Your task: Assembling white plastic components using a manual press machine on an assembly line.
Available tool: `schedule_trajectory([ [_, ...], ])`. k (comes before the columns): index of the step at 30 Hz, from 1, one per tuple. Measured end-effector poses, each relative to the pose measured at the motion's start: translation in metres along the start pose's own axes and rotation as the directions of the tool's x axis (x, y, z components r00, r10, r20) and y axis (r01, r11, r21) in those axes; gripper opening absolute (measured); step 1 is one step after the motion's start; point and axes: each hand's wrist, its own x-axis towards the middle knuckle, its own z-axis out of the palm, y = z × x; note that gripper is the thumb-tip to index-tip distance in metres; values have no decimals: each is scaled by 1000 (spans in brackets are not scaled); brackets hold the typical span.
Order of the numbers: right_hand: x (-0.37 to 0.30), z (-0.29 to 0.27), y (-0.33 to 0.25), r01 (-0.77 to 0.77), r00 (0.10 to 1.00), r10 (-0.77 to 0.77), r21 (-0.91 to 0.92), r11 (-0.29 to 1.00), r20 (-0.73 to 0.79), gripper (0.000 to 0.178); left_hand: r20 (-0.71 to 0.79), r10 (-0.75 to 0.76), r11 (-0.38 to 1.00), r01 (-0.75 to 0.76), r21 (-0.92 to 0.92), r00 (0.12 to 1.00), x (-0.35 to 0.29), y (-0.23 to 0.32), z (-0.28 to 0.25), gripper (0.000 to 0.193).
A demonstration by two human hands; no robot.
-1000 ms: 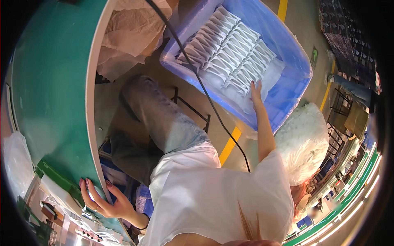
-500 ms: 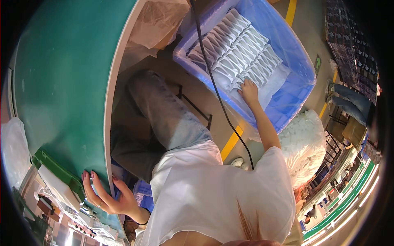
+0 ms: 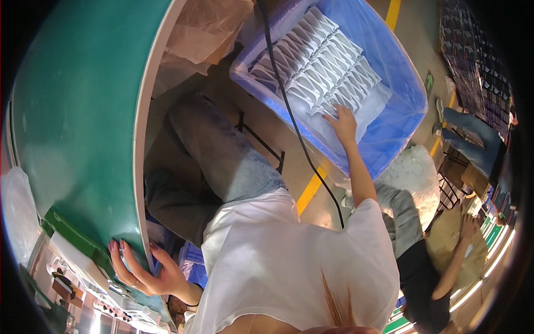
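My right hand (image 3: pixel 344 123) reaches into a blue tub (image 3: pixel 397 139) lined with clear plastic. Its fingertips touch the near end of the closest row of white, narrow-waisted moulded parts (image 3: pixel 328 58), with thumb and fingers apart. Those parts stand packed side by side in several rows, on a white sheet (image 3: pixel 374 108) that shows along the near side. What lies under my fingertips is too small to make out. My left hand (image 3: pixel 146 274) rests at the edge of the green tabletop (image 3: pixel 83 111), fingers spread and nothing visible in them.
A black cable (image 3: pixel 289 111) hangs across the view before the tub. Beside my left hand lies a green tray (image 3: pixel 78 236). A filled clear bag (image 3: pixel 417 175) stands near the tub. Close on my right is another person with a brown carton (image 3: pixel 453 245).
Another person with a brown carton has come into view on the right. My right hand has shifted slightly to the right along the parts. My left hand stays at the table edge.
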Motion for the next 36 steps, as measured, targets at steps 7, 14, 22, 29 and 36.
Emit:
schedule_trajectory([
  [7,-36,6,78,-796,355,743,600,-77,567,49,-6,-3,1000,3,-20,1000,0,3,3,34],
  [14,-27,37,74,-719,658,320,695,-1,682,19,-17,-11,1000,10,-23,1000,-1,2,5,35],
  [22,-36,37,71,-674,644,366,725,-146,672,48,-33,7,1000,-6,27,999,1,3,3,33],
  [29,-44,15,93,-728,653,704,488,481,280,71,8,15,1000,-14,-15,1000,10,9,3,36],
  [36,20,-124,-61,-246,920,362,496,833,-151,30,-17,-22,989,19,-146,1000,9,-2,-2,32],
])
